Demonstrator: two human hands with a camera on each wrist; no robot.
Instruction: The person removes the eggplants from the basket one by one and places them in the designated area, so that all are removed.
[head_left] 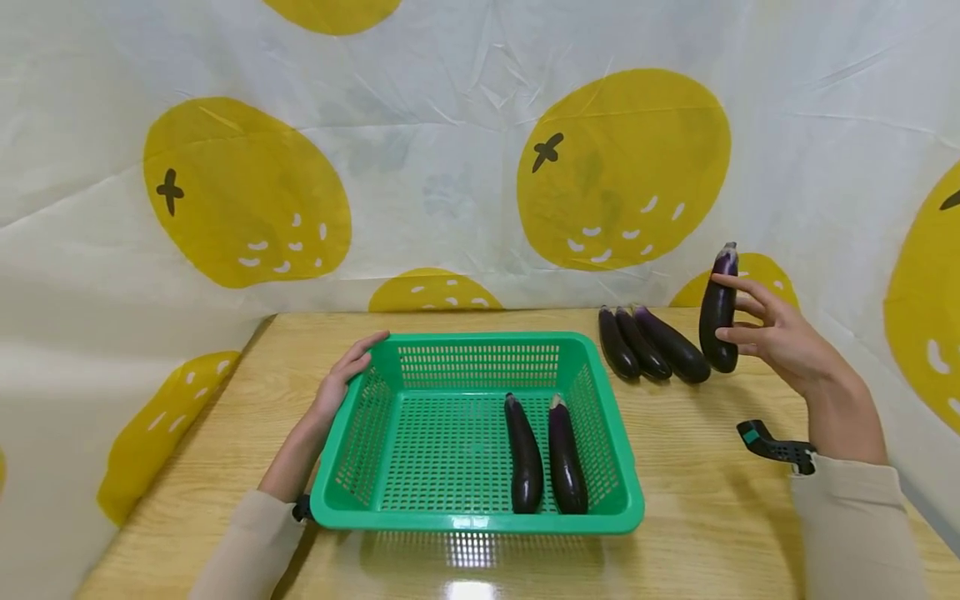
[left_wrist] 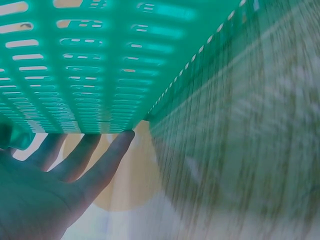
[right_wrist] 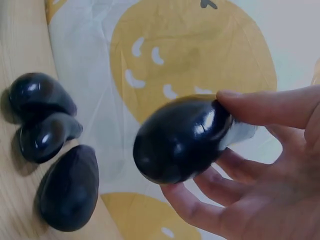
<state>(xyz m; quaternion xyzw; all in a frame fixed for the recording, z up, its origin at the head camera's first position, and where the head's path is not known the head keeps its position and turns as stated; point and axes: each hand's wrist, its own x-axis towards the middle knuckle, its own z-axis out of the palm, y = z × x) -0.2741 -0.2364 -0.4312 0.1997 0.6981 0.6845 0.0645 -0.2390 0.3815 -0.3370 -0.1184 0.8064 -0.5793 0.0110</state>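
At the right of the head view, the right hand (head_left: pixel 780 342) holds an eggplant (head_left: pixel 718 312) nearly upright above the wooden table (head_left: pixel 697 500), thumb and fingers curled round its lower half, stem end up. Just left of it, three more eggplants (head_left: pixel 651 343) lie side by side near the table's back edge. Centre frame sits a green basket (head_left: pixel 480 521) with two eggplants in the basket (head_left: pixel 545 454) lying parallel on its perforated floor. The left hand (head_left: pixel 347 375) rests with straight fingers against the basket's left rim, near the back corner. A black clip (head_left: pixel 776 447) lies on the table by the right wrist, and a white curtain with yellow fruit (head_left: pixel 622 167) hangs behind.

Across the left wrist view, the basket's slotted green wall (left_wrist: pixel 75 65) fills the upper left; the fingers (left_wrist: pixel 107 157) lie extended along its edge, pressing rather than gripping. The rest is blurred table grain.

Centre of the right wrist view, the held eggplant's (right_wrist: pixel 180 140) rounded end faces the camera, clasped between the thumb above and fingers (right_wrist: pixel 200 205) below. The three on the table (right_wrist: pixel 55 165) show at left.

The skin is glossy and taut, so it likely slips under a loose pinch; the fruit looks firm, moderately light and bruisable. A wrap around the thicker middle seems the safest hold, not the narrow stem end.
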